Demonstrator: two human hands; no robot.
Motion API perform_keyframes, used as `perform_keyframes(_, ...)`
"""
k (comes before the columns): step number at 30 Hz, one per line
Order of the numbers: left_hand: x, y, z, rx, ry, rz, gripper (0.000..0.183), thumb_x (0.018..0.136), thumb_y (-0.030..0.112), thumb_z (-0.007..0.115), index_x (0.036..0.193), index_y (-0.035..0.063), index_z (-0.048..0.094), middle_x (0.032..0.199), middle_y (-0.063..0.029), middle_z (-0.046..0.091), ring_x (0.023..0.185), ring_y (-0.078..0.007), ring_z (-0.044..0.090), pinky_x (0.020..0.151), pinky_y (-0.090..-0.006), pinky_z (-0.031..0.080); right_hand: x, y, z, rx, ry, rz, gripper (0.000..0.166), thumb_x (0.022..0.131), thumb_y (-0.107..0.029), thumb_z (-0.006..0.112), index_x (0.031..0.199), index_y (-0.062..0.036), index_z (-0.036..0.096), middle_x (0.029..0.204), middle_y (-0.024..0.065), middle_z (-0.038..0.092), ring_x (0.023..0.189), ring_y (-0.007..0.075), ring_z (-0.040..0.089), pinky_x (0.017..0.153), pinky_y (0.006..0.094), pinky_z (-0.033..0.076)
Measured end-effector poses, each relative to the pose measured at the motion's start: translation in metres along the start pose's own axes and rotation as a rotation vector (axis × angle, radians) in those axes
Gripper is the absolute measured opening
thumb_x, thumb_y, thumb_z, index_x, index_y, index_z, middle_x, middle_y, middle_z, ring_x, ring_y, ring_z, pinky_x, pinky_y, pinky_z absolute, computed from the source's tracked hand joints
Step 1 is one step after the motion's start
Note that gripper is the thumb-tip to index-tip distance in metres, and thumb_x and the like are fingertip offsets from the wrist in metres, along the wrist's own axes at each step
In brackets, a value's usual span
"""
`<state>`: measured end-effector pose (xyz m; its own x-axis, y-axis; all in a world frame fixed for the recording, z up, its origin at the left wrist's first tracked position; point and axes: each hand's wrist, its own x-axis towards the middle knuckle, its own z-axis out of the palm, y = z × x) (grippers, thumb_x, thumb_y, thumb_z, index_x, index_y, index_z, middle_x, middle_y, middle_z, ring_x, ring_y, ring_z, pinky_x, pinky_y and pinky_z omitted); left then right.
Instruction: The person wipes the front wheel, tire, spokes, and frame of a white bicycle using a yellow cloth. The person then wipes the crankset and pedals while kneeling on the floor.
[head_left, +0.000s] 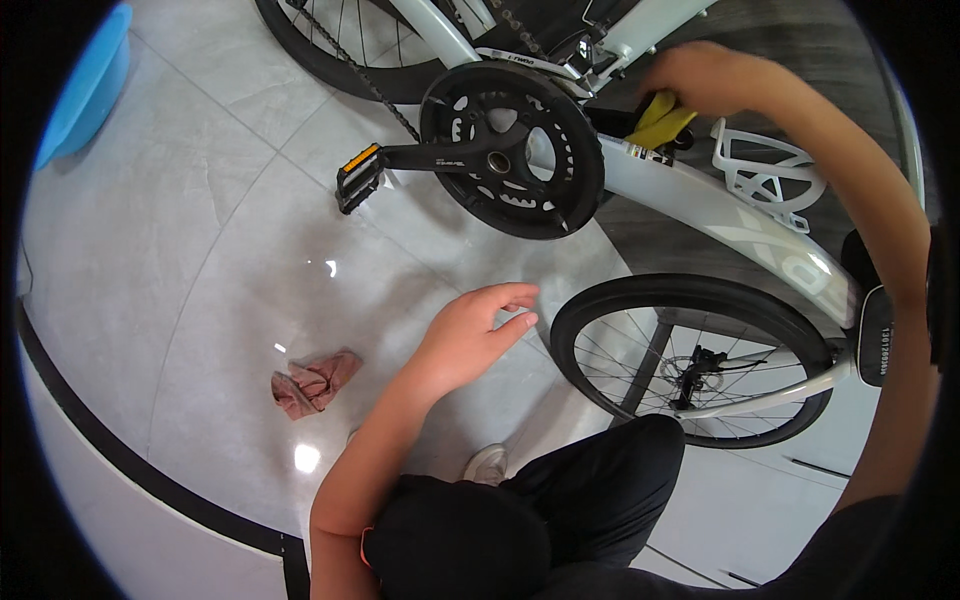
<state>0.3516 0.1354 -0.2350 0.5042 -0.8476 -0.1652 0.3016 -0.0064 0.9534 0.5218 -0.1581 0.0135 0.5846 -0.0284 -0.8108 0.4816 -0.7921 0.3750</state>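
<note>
A white bicycle frame (720, 202) stands before me. My right hand (701, 79) reaches over its down tube and grips a yellow cloth (664, 124) close to the tube's crank end; the fingertips are partly hidden. A white bottle cage (772, 172) is fixed to the tube beside my right forearm. My left hand (476, 337) hangs over the floor with nothing in it, thumb and fingers apart. It is nearest to the front wheel (564, 337), without touching it. Above it are the black chainring guard (517, 221), the crank arm (424, 157) and a pedal (360, 180) with an orange reflector.
A crumpled reddish-brown cloth (315, 384) lies on the glossy tiled floor (225, 247). At the upper left stands a blue basin (90, 97). The chain (360, 71) runs toward the rear wheel (322, 67). My black-trousered knee (607, 480) is close to the front wheel.
</note>
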Motion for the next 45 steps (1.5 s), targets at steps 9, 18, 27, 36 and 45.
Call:
perform_keyframes(9,-0.002,-0.008,-0.005,-0.014,0.062,-0.02,0.033,0.099,0.016,0.064,0.129,0.0046,0.065,0.119,-0.0099,0.072,0.11,-0.0198,0.067,0.099,-0.0348,0.05,-0.122,-0.066,-0.032,0.243,0.572,0.186,0.047,0.093,0.01,0.043,0.133,-0.0063,0.062,0.127,0.0124,0.065,0.117,0.0257,0.064,0.106,0.0355,0.049)
perform_keyframes(18,-0.011,-0.039,-0.015,-0.152,0.199,-0.051,0.029,0.101,0.012,0.06,0.128,0.0008,0.064,0.118,-0.0082,0.07,0.11,-0.0159,0.064,0.097,-0.0318,0.049,-0.125,-0.201,0.072,1.609,0.979,0.284,0.03,0.092,-0.002,0.051,0.117,0.0035,0.066,0.117,0.01,0.068,0.108,0.0165,0.065,0.097,0.0293,0.049)
perform_keyframes(27,-0.026,-0.021,-0.033,-0.343,0.121,0.007,0.051,0.105,0.03,0.057,0.146,0.0012,0.048,0.132,-0.0095,0.062,0.119,-0.0181,0.059,0.103,-0.0344,0.047,-0.003,-0.313,0.142,2.455,0.745,0.067,0.034,0.095,0.0,0.049,0.126,0.0027,0.06,0.114,0.0042,0.066,0.105,0.0119,0.061,0.093,0.027,0.048)
perform_keyframes(36,-0.016,-0.002,-0.066,-0.275,0.096,-0.161,0.041,0.098,0.016,0.065,0.134,-0.0008,0.057,0.126,-0.0073,0.064,0.114,-0.0166,0.061,0.098,-0.0321,0.05,0.038,-0.339,0.136,2.856,0.605,-0.169,0.037,0.096,-0.001,0.052,0.134,0.0009,0.055,0.126,0.008,0.063,0.118,0.0176,0.06,0.1,0.0313,0.048)
perform_keyframes(45,0.068,0.034,-0.039,0.073,0.645,0.646,0.041,0.092,0.001,0.066,0.132,-0.001,0.056,0.136,-0.0166,0.057,0.124,-0.0276,0.059,0.105,-0.04,0.048,0.01,-0.329,0.119,2.153,1.623,0.041,0.05,0.096,-0.005,0.058,0.142,0.0073,0.046,0.148,0.0215,0.047,0.133,0.0301,0.051,0.105,0.0398,0.047)
